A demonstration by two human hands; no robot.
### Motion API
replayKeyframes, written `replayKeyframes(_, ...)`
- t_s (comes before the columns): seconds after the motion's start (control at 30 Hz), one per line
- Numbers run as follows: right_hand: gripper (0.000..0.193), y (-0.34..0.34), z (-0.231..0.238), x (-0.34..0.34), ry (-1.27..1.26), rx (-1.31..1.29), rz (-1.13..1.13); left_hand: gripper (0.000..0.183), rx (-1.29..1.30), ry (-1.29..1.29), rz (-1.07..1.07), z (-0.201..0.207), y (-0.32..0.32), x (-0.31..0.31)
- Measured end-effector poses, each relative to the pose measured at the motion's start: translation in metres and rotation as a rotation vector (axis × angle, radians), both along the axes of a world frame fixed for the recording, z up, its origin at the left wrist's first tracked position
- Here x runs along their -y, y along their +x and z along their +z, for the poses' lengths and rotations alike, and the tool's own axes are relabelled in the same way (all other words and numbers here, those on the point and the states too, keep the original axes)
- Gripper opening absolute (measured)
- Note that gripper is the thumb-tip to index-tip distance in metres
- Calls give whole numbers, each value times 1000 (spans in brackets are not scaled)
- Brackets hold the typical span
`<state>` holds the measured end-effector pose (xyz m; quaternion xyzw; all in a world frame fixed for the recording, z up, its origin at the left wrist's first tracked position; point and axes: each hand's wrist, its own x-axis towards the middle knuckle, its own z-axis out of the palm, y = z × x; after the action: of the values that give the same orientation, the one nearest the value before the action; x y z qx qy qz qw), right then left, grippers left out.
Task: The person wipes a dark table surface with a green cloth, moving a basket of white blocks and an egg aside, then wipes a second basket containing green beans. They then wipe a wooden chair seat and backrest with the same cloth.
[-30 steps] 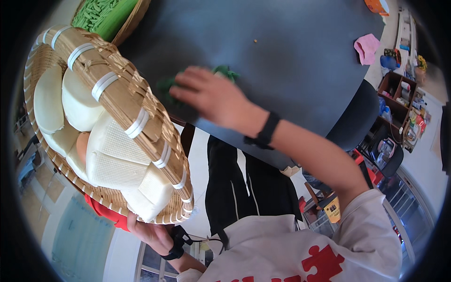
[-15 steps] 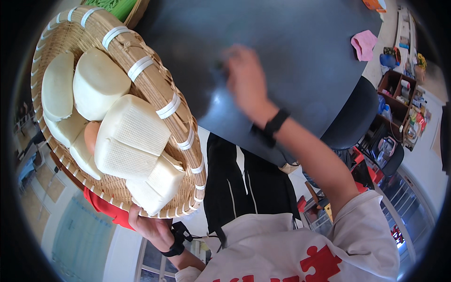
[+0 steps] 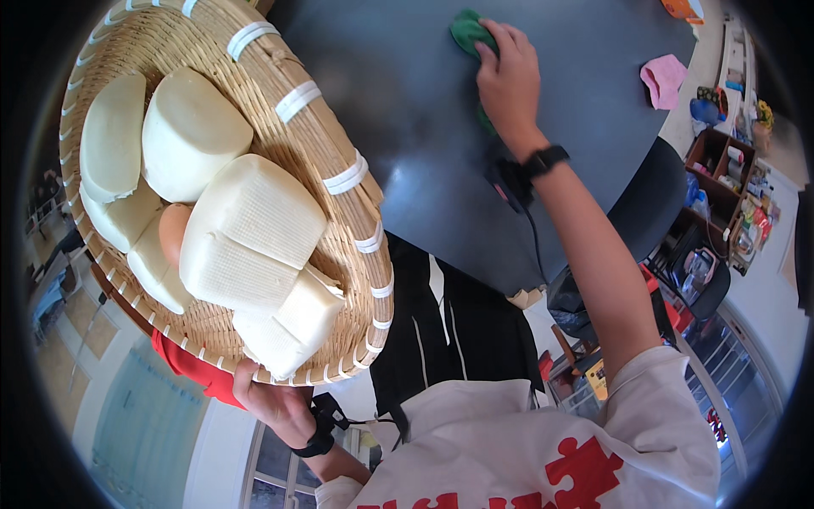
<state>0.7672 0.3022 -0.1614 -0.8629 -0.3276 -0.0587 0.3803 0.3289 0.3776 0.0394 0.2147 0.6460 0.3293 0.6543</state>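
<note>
While clasping the woven basket [image 3: 324, 136] by its near rim with the left hand [image 3: 273, 414], holding a green cloth [image 3: 469, 34] on the dark table [image 3: 424, 212] with the right hand [image 3: 513, 89].

Gripping the basket with the left thumb at the edge; cannot tell the lie of the fingers beneath it. Spreading upward from that grip, tipped, with the inside turned to view and white ties along the rim. Filled there with several thick white blocks [image 3: 250, 225], some grooved and finely dimpled. Nearest the left grip, just above it, a pale grooved piece; higher up and further left, smoother rounded ones. Wedged among them, up and left of the grip, a brown egg [image 3: 173, 233], partly hidden.

Pinning the green cloth between right thumb and fingers, beyond the basket's right side; below that grip, near the wrist, another patch of green.

To the right of the right hand, a pink cloth [image 3: 664, 81] near the table edge. Farther right, past the table, a brown divided box [image 3: 716, 165], with small goods in its compartments, too small to identify.
</note>
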Motion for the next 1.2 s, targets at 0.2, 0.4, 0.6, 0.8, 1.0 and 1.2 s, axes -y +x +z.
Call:
replayKeyframes(0.2,60,-92,-8,-17,-62,-22,254,78,-90,-7,15,-1,8,-1)
replayKeyframes(0.4,69,-157,7,22,-219,-163,933,56,-80,-4,78,3,19,-4)
replayKeyframes(0.6,56,-84,-14,-33,-52,-86,478,56,-129,97,-20,1,21,1)
replayKeyframes(0.8,45,-166,-16,-75,75,-184,536,58,-69,55,-51,-6,4,-4)
replayKeyframes(1.0,38,-198,1,30,-131,-16,973,63,-17,11,-29,-8,0,-4)
replayKeyframes(1.2,58,-80,17,86,-302,-155,419,66,37,-42,-8,-6,5,0)
